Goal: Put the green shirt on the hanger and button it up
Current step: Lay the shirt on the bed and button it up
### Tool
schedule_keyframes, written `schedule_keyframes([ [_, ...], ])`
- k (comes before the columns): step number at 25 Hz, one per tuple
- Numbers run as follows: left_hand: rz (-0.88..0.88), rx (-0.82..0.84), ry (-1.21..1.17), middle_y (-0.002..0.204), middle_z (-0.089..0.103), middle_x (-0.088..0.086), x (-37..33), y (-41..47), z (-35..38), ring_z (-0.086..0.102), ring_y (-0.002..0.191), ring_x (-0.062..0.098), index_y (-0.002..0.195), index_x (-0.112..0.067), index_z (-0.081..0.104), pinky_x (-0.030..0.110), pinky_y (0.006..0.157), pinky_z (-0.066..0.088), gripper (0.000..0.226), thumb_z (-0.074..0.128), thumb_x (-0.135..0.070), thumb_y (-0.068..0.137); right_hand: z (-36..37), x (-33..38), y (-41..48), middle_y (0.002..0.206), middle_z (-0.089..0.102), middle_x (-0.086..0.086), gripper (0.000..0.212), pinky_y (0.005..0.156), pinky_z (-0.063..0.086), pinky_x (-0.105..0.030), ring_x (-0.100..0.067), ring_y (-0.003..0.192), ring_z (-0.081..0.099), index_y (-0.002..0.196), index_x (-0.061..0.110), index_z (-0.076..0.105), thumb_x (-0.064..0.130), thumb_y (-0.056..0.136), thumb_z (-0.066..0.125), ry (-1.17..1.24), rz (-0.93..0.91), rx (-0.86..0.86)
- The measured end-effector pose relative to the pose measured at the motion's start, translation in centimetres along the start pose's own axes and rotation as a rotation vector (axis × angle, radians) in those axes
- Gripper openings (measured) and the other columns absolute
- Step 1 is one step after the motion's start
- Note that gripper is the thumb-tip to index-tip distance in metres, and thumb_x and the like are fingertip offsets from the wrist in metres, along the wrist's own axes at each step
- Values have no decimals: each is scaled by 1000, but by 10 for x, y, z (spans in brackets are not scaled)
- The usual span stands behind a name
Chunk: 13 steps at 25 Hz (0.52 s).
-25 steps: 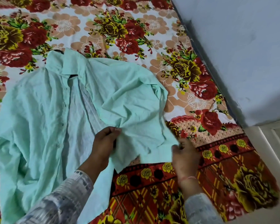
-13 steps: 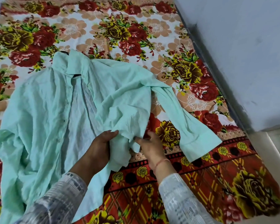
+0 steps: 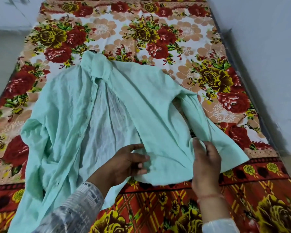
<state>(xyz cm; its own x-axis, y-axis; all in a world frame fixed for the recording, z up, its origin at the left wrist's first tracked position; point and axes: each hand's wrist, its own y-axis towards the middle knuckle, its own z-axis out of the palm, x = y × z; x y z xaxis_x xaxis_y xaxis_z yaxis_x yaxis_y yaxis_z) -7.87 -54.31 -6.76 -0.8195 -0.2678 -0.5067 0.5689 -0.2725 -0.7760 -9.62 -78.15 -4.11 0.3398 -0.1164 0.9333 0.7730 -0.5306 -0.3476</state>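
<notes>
Right front panel is now spread flat, ready to close.

The green shirt (image 3: 141,101) lies open on the bed (image 3: 141,31), its hanger (image 3: 93,51) hook peeking out at the collar. The panel that was bunched a second ago is smoothed, and the sleeve (image 3: 208,125) is laid clear. My left grip (image 3: 126,163) pinches the panel's front edge and my right grip (image 3: 205,162) holds its side. I judge nothing buttoned yet; the rumpled left half needs straightening first.

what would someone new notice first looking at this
A pale green shirt lies spread open, unbuttoned, across the middle of a loud red-and-yellow floral bedsheet. At its near hem the left hand and right hand each hold the same front panel. A dark hook, likely the hanger's, peeks above the collar.
</notes>
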Motion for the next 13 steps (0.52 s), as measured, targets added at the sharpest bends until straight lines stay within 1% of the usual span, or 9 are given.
schedule_keyframes([
  [1,17,-42,-30,75,71,11,2,1,-2,58,56,17,136,-7,62,39,70,67,49,71,12,91,-5,-5,4,98,78,-7,20,85,59,-45,-26,101,74,104,15,74,34,99,74,-272,-136,-27],
  [2,41,-78,-70,69,63,10,4,4,-6,56,54,16,132,-2,64,38,70,67,44,68,14,91,-9,-10,6,96,76,0,19,84,56,-41,-24,99,72,102,19,74,37,97,75,-440,-193,-22],
  [3,55,-120,-88,70,61,11,5,3,-8,56,53,16,127,1,68,37,68,66,37,67,12,92,-9,-13,7,97,75,4,17,85,56,-42,-23,99,72,102,23,73,39,96,76,-460,-171,13],
  [5,40,-171,18,75,62,12,9,0,-7,58,55,19,104,2,74,35,62,63,12,75,-3,94,-5,-16,4,98,76,4,7,91,61,-53,-24,98,73,98,34,74,40,99,72,-269,-14,81],
  [7,-35,-170,197,70,55,9,19,-3,4,54,55,21,84,-5,66,32,55,52,28,86,-25,90,5,-18,0,104,79,-1,9,93,63,-56,-26,100,76,101,35,75,34,103,67,-45,111,71],
  [8,-67,-159,228,71,55,8,26,-1,13,54,58,22,84,-7,66,32,56,49,34,89,-32,87,8,-16,-1,109,81,-4,12,93,63,-56,-28,103,78,109,29,76,32,105,65,48,176,65],
  [10,-103,-143,194,80,66,12,38,3,32,63,73,27,96,-1,75,35,67,52,41,90,-37,84,12,-13,0,117,81,-9,24,94,61,-60,-32,107,78,124,19,73,31,107,62,200,290,44],
  [11,-114,-125,162,84,71,14,44,5,40,66,78,29,102,3,77,38,72,54,45,91,-36,83,12,-12,2,119,80,-10,28,94,61,-60,-34,108,77,128,17,72,32,106,63,257,339,30],
  [13,-110,-105,107,86,73,15,50,7,50,69,77,30,100,2,77,40,77,61,39,92,-29,82,10,-10,7,123,79,-12,37,97,58,-61,-36,111,77,132,16,71,40,104,64,334,436,49],
])
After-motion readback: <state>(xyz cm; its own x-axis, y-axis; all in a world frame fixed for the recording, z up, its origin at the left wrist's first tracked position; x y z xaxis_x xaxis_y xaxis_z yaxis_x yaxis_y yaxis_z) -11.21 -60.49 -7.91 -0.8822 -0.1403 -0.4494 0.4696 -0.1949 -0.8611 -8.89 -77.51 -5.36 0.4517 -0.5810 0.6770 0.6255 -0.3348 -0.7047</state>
